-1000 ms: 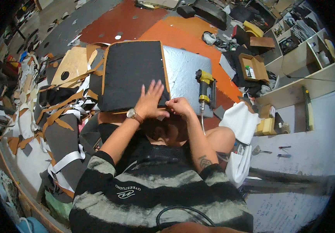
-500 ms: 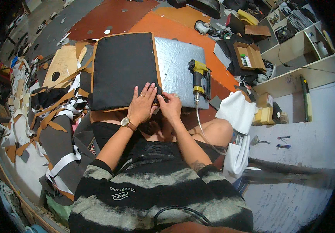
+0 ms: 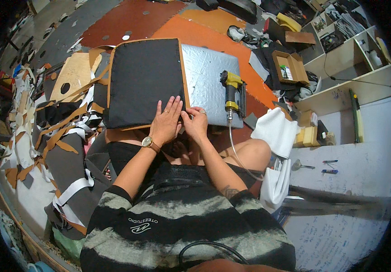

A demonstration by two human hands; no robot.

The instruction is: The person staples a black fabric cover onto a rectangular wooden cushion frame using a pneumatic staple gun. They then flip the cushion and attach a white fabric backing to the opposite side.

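Observation:
A black fabric-covered panel with tan edging lies flat in front of me. On its near right part my left hand rests palm down, fingers stretched out, a watch on the wrist. Close beside it, my right hand has thumb and forefinger pinched at the panel's near right corner, on the edge. The exact bit between those fingertips is hidden. Partly under the panel and to its right is a silver foil-faced board. A yellow and black pneumatic stapler lies on this board, joined to a clear air hose.
Leather and fabric scraps pile up at the left beside a wooden board with a hole. White rolled material lies at my right knee. Farther right are an open cardboard box and a pale shelf unit.
My right hand has shifted slightly left, its fingers still pinched at the corner. The left hand stays flat on the panel, and the stapler has not moved.

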